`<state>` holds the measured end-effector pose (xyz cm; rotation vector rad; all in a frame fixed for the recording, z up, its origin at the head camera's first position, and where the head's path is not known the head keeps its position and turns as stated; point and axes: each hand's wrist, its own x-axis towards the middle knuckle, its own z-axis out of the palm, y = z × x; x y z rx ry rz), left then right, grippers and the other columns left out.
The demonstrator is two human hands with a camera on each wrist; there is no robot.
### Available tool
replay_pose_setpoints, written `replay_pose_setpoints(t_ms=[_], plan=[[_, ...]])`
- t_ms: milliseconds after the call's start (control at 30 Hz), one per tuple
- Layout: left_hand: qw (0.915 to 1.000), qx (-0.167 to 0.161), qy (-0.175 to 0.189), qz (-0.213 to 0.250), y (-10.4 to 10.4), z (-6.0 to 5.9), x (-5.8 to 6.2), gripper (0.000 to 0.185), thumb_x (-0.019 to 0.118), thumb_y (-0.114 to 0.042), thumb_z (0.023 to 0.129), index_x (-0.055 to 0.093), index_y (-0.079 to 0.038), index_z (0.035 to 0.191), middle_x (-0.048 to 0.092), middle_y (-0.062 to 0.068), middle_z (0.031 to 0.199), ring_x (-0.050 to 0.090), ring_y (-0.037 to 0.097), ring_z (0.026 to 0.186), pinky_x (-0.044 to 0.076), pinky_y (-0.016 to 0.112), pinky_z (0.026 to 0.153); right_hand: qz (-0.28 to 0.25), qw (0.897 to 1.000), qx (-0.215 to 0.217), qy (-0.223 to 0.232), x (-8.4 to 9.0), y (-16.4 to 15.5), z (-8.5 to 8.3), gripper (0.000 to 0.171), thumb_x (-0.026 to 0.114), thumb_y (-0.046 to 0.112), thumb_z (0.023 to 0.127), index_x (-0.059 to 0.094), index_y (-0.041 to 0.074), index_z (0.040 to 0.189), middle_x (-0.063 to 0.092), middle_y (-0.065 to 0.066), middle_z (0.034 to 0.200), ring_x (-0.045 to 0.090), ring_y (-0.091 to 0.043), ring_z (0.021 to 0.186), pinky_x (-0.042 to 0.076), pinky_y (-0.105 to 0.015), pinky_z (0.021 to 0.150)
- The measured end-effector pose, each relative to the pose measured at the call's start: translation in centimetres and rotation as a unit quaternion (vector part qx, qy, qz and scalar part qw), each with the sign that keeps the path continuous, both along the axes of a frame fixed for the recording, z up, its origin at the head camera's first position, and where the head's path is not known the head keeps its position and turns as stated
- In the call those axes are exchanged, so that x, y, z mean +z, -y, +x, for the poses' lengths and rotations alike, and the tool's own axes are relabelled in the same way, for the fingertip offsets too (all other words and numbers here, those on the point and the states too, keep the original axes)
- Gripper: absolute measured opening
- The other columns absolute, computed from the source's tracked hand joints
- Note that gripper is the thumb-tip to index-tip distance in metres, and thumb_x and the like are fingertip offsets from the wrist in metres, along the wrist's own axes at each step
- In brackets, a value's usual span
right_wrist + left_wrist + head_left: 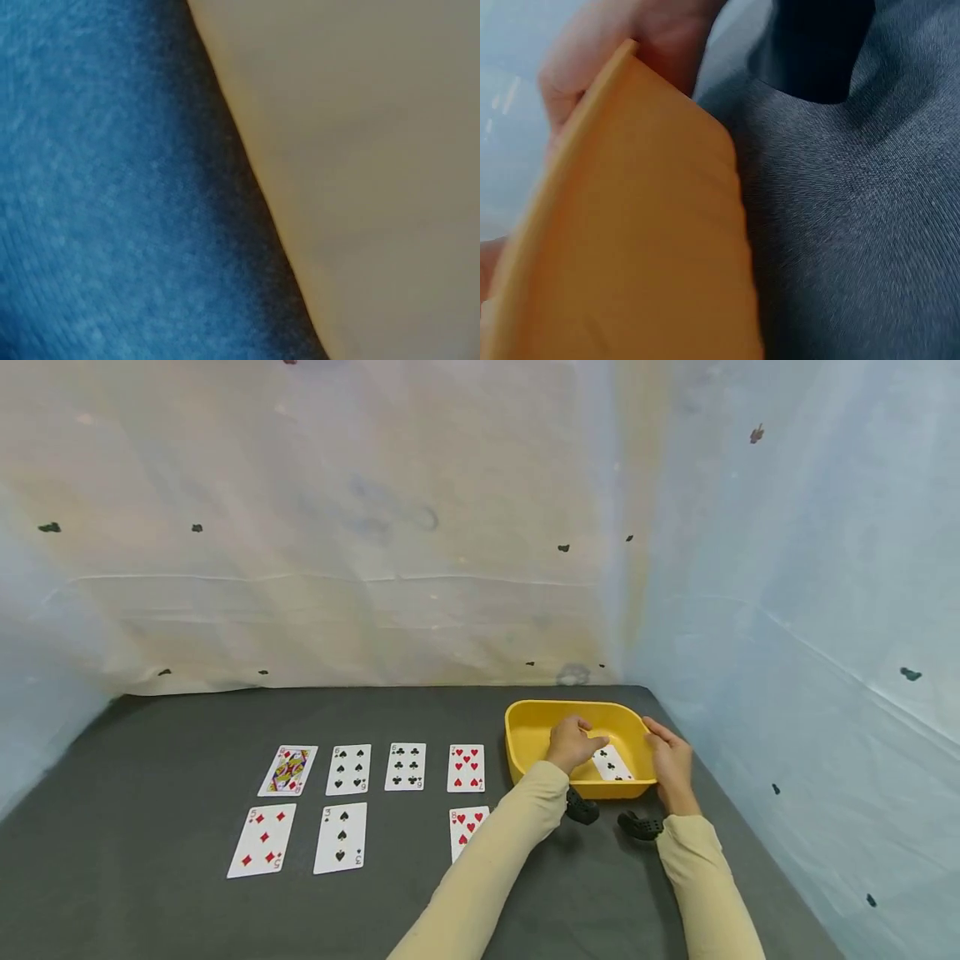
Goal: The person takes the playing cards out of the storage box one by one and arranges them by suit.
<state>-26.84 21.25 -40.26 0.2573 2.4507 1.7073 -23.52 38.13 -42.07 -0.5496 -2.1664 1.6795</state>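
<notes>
A yellow plastic tub (536, 714) stands at the right of the dark table, and its outer wall (652, 217) fills much of the left wrist view. My right hand (671, 764) grips the tub's right end at the rim. Inside the tub lies a white playing card (611, 763) with black clubs. My left hand (573, 745) reaches over the front rim, its thumb overlapping the card's upper edge while the fingertips stay apart from the thumb. In the right wrist view only the tub wall (375, 165) and cloth show.
Face-up playing cards lie in two rows left of the tub: a face card (288, 770), six of spades (348, 769), six of clubs (405, 767) and seven of hearts (466, 768) behind; five of diamonds (262, 841), three of spades (341, 838) and a sleeve-covered heart card (463, 828) in front.
</notes>
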Motion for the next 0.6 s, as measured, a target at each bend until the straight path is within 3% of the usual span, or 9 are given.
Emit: replay_pose_setpoints(t_ms=[233,600], plan=[[0.9978,-0.004,0.007,-0.066,-1.0,-0.2,-0.6,0.035,0.081,-0.022,0.082,0.065,-0.006,0.108,0.058,0.002,0.091,0.050,0.021,0.089,0.044,0.032,0.079,-0.001,1.000,0.000,0.003,0.1,0.2,0.2,0.040,0.044,0.016,0.104,0.049,0.007,0.142,0.041,-0.011,0.148,0.045,-0.029,0.128,0.042,-0.041,0.100],[0.9842,-0.003,-0.001,-0.177,-2.2,-0.7,-0.9,0.038,0.085,-0.028,0.076,0.066,-0.014,0.106,0.062,-0.001,0.097,0.053,0.023,0.094,0.034,0.042,0.084,-0.002,1.000,0.002,-0.003,0.1,0.0,0.0,0.039,0.044,0.015,0.104,0.050,0.007,0.142,0.041,-0.011,0.148,0.044,-0.030,0.130,0.039,-0.043,0.102]])
